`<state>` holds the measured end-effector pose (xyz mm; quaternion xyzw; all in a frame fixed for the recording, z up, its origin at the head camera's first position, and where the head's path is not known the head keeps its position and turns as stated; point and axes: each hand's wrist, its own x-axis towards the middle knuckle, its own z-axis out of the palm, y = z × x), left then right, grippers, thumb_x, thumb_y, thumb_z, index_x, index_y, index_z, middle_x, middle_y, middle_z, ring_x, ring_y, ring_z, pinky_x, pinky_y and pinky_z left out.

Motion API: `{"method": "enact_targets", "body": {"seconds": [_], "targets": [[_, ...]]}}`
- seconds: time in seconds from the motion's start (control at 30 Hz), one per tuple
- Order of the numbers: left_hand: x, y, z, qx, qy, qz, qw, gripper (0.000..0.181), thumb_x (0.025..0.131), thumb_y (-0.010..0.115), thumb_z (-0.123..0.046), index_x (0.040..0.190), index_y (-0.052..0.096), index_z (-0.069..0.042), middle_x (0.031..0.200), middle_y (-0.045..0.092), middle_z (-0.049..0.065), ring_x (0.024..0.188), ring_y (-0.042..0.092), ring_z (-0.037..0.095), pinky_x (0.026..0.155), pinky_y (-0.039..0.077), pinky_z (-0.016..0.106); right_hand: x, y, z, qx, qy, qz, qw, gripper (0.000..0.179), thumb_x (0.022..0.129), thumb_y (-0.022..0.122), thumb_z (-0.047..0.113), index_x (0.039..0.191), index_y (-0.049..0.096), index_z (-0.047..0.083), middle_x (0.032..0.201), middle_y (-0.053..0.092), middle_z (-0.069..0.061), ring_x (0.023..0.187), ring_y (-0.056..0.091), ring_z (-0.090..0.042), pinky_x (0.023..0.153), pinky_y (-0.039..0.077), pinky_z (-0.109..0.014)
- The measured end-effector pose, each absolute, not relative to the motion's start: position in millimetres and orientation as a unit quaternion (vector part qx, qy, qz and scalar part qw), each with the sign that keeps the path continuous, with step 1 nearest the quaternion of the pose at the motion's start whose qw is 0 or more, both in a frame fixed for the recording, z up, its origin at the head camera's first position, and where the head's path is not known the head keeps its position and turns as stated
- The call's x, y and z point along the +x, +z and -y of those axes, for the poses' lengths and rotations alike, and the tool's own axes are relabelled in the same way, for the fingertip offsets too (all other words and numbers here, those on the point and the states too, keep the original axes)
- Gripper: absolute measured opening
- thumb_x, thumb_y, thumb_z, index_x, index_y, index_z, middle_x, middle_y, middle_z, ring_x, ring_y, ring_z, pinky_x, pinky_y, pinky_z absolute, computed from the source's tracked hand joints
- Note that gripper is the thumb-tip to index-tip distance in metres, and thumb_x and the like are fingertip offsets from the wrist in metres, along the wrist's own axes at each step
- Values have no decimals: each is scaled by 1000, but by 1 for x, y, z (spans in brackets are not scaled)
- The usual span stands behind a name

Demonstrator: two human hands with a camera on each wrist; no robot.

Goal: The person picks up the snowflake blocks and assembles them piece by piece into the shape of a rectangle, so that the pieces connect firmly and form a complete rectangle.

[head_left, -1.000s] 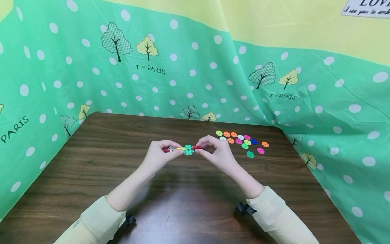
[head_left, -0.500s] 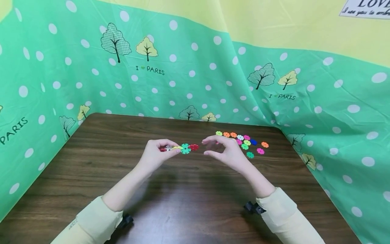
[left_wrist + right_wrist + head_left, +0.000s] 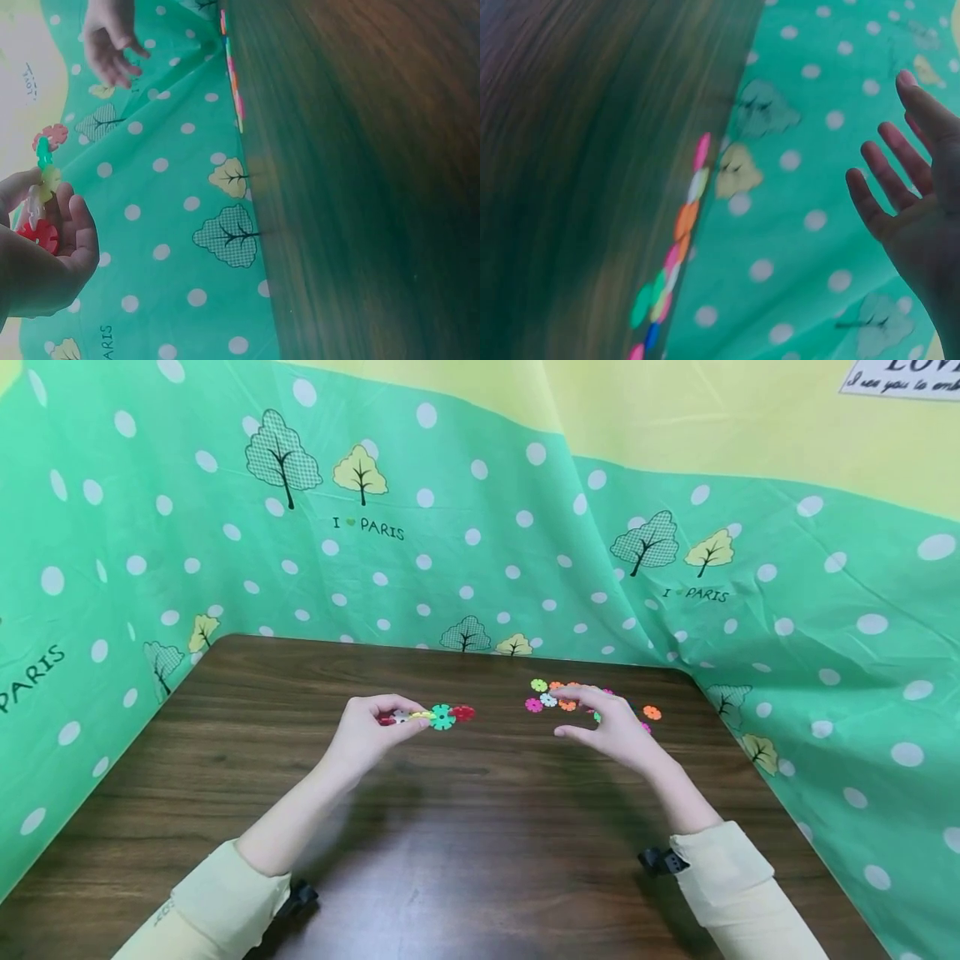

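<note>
My left hand (image 3: 375, 727) pinches a chain of joined flower-shaped plastic discs above the table. In the left wrist view the chain runs from a red disc (image 3: 41, 235) by the palm through a whitish one (image 3: 34, 206), a yellow one (image 3: 50, 182) and a green one (image 3: 44, 153) to a red disc (image 3: 55, 136) at the tip. My right hand (image 3: 611, 727) holds nothing, its fingers spread apart over the loose flower discs (image 3: 548, 700). It hides some of those discs in the head view. The right wrist view shows the same hand (image 3: 922, 180) raised above the tabletop.
Loose discs in pink (image 3: 533, 705), orange (image 3: 652, 713), lime (image 3: 538, 685) and other colours lie at the back right of the brown wooden table (image 3: 450, 843). A green dotted cloth (image 3: 420, 560) hangs behind the table's far edge.
My right hand has let go of the red end disc and moved right, over the loose discs. The left hand has drifted slightly left, still holding the chain.
</note>
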<state>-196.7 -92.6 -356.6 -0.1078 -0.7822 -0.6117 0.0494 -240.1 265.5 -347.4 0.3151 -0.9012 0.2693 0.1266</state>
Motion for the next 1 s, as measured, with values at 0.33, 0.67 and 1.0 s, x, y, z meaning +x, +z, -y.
{"method": "enact_targets", "body": {"seconds": [0.33, 0.67, 1.0], "targets": [[-197, -357, 98, -106, -601, 790, 61, 15, 78, 78, -28, 87, 74, -16, 59, 56, 6, 52, 35, 12, 46, 33, 25, -256, -365, -315, 270, 231, 928, 110, 54, 76, 79, 24, 125, 59, 17, 126, 59, -7, 115, 53, -26, 91, 46, -49], [-196, -357, 98, -106, -604, 788, 56, 15, 78, 78, -26, 88, 74, -15, 54, 49, 0, 52, 33, 12, 45, 32, 25, -268, -384, -356, 251, 202, 944, 75, 48, 78, 77, 14, 121, 61, 5, 119, 62, -18, 113, 54, -36, 91, 44, -55], [-196, -357, 96, -111, -609, 784, 56, 14, 78, 78, -24, 87, 74, -14, 55, 51, 0, 52, 34, 11, 46, 32, 24, -279, -403, -382, 201, 204, 958, 12, 41, 82, 73, 11, 121, 62, 2, 119, 63, -18, 115, 53, -39, 93, 42, -57]]}}
